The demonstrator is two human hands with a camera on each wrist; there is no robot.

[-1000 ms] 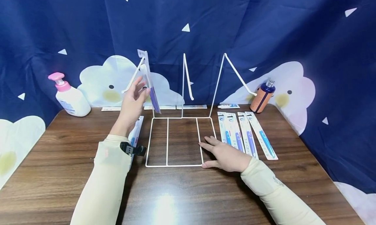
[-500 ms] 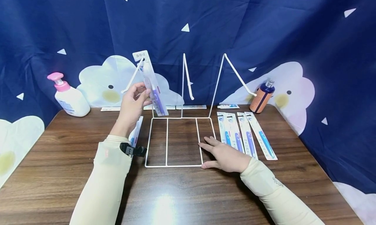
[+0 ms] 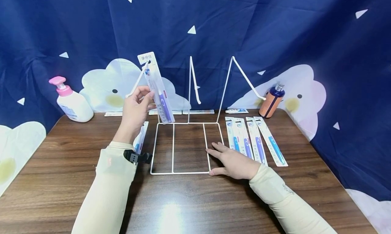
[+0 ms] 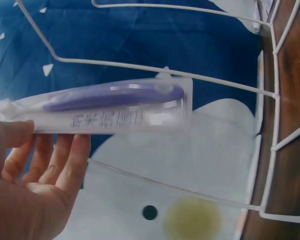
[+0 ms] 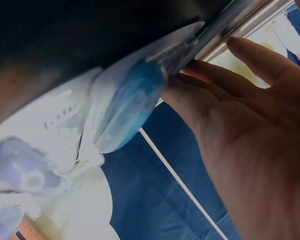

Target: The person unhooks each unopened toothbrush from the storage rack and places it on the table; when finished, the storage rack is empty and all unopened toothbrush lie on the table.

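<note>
- Since the earlier frames, the packaged purple toothbrush (image 3: 159,91) has turned from edge-on to face the camera, and the left hand (image 3: 135,110) has lowered slightly beside it.
- Left hand: raised above the table (image 3: 61,166), thumb and fingertips pinching the left edge of the toothbrush pack at mid-height. The remaining fingers are nearly straight, as the left wrist view shows at the left hand (image 4: 35,185).
- Packaged purple toothbrush: hangs by its top hole on the left hook of the white wire rack (image 3: 183,147), just right of the left hand's fingertips. The pack tilts, its lower end reaching the rear left corner of the rack base. In the left wrist view the pack (image 4: 110,105) lies across the hook wire.
- Right hand (image 3: 235,162): flat, palm down, fingers extended and holding nothing. It presses on the front right corner of the rack base, with fingertips inside the right compartment.
- Four packaged toothbrushes (image 3: 255,140) lie side by side on the table, just beyond and to the right of the right hand.
- Another toothbrush pack (image 3: 140,139) lies on the table under the left forearm.
- A pump bottle with a pink head (image 3: 71,101) stands well to the left of the left hand.
- An orange bottle (image 3: 271,101) stands far beyond the right hand.
</note>
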